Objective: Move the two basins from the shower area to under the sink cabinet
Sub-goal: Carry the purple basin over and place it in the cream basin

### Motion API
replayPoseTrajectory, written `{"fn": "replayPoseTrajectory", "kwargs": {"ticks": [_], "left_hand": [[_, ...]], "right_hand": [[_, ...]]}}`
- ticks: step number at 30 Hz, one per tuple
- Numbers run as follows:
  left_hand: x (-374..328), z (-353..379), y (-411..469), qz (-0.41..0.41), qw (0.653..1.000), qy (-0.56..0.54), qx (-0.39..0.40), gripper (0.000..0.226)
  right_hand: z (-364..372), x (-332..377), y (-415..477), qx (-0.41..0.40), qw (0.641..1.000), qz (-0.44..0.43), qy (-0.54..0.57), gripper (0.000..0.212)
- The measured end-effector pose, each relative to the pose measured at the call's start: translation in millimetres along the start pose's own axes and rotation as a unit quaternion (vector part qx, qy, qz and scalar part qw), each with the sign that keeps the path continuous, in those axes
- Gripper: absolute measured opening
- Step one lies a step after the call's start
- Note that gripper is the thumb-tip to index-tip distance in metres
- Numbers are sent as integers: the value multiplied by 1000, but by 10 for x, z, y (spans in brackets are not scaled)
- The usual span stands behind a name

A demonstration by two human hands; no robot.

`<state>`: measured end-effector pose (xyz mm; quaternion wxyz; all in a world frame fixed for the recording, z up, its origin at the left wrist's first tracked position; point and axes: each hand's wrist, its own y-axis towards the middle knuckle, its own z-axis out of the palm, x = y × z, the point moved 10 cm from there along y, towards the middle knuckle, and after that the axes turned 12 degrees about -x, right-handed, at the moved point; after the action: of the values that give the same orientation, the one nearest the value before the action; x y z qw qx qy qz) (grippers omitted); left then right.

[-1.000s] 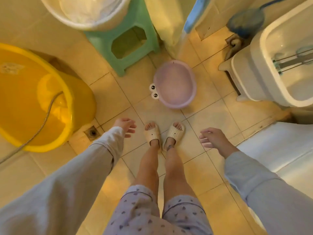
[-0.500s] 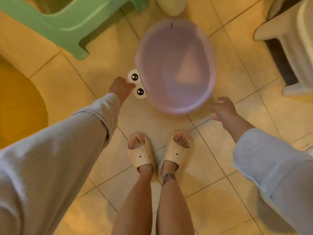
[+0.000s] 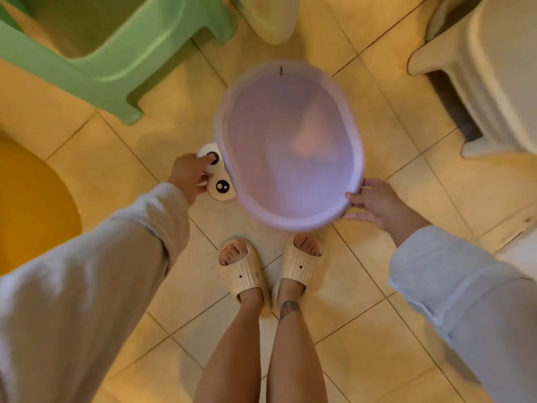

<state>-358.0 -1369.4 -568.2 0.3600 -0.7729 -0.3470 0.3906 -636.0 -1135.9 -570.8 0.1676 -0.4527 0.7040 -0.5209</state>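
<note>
Lilac plastic basin (image 3: 287,146) sits over the tiled floor (image 3: 386,91) just ahead of your slippered feet (image 3: 270,266), between a green stool (image 3: 96,56) and a white fixture (image 3: 488,68). Your left hand (image 3: 190,177) closes its grip on the cartoon-eyed handle (image 3: 216,175); your right hand (image 3: 376,203) clamps the opposite rim

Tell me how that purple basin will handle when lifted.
The purple basin looks empty and thin-walled, so probably light and slightly flexible. Left hand on the eye-shaped handle and right hand on the rim should keep it level.
</note>
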Motion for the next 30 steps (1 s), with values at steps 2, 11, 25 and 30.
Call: {"fn": "replayPoseTrajectory", "kwargs": {"ticks": [2,11,25,30], "left_hand": [[15,-275,-220,16,999,-20,-19,19],[-327,-1715,-2403,4,991,-129,-27,20],[-930,-2648,-4623,60,980,-189,0,24],[-1001,-2606,-4824,80,981,-176,29,24]], "right_hand": [[-30,-90,-378,14,1000,7,12,40],[-1053,148,-2794,38,989,-23,139,40],[-2145,551,-4656,100,965,-138,199,37],[-2436,661,-4899,99,956,-180,210,32]]}}
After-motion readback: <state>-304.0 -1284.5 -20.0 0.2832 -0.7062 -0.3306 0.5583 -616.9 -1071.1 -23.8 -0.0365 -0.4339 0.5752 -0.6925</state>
